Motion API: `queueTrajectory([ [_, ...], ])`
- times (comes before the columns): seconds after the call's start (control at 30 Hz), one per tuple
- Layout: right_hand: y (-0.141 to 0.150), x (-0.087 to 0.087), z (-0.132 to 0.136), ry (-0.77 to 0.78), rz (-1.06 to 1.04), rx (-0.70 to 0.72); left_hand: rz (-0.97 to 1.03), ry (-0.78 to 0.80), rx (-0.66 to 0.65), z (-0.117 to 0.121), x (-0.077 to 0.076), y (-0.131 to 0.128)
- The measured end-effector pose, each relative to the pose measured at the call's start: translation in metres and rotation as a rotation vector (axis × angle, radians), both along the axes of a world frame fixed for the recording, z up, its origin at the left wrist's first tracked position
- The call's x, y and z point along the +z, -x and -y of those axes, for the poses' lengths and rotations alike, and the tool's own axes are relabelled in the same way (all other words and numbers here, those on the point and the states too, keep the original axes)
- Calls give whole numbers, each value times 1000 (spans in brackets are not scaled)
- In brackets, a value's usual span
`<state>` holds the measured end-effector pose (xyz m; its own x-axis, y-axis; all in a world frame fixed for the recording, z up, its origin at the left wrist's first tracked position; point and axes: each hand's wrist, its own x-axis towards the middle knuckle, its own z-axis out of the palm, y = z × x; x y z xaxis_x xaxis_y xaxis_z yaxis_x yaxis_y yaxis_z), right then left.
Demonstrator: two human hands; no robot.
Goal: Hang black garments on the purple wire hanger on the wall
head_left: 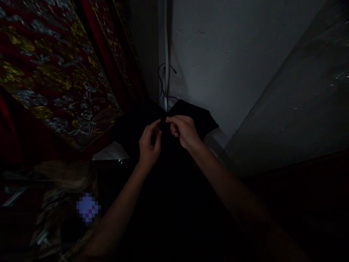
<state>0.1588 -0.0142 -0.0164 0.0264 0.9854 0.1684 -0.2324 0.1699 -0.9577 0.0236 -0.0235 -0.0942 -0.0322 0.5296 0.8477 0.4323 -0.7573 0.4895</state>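
A black short-sleeved garment [195,109] hangs from a thin dark hanger [160,78] against the wall. Its front is so dark that its folds and any fastenings are lost. At the neckline, the thumb and forefinger of my right hand [185,130] are pinched together on the cloth, with the other fingers curled in. Just left of it, my left hand [149,143] is in front of the garment's chest. Its fingers are apart, a gap shows between thumb and forefinger, and the forefinger tip points at the neckline.
Red cloth with gold and silver embroidery [54,72] hangs close on the left. A pale pipe [165,40] runs down the wall [218,54] behind the hanger. Dim clutter lies at lower left, beside a blurred-out bluish patch [87,207].
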Motion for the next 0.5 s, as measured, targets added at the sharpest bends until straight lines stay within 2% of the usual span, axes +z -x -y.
queueTrajectory([
  [0.07, -1, -2, 0, -82, 33, -20, -91, -51, -14, -13, 38, 3],
  [0.13, -2, -5, -4, -134, 48, -46, -225, -53, -28, -24, 61, 5],
  [0.23, -2, -19, -16, -143, 28, -107, -363, -51, -7, -30, 72, 3],
  [0.3, 1, -35, -25, -120, 13, -148, -373, -78, 17, -26, 77, 2],
  [0.4, 8, -68, -28, -19, 41, -164, -188, -122, 114, -19, 87, 16],
  [0.5, 14, -97, -15, 75, 55, -114, 277, -97, 171, -18, 85, 56],
])
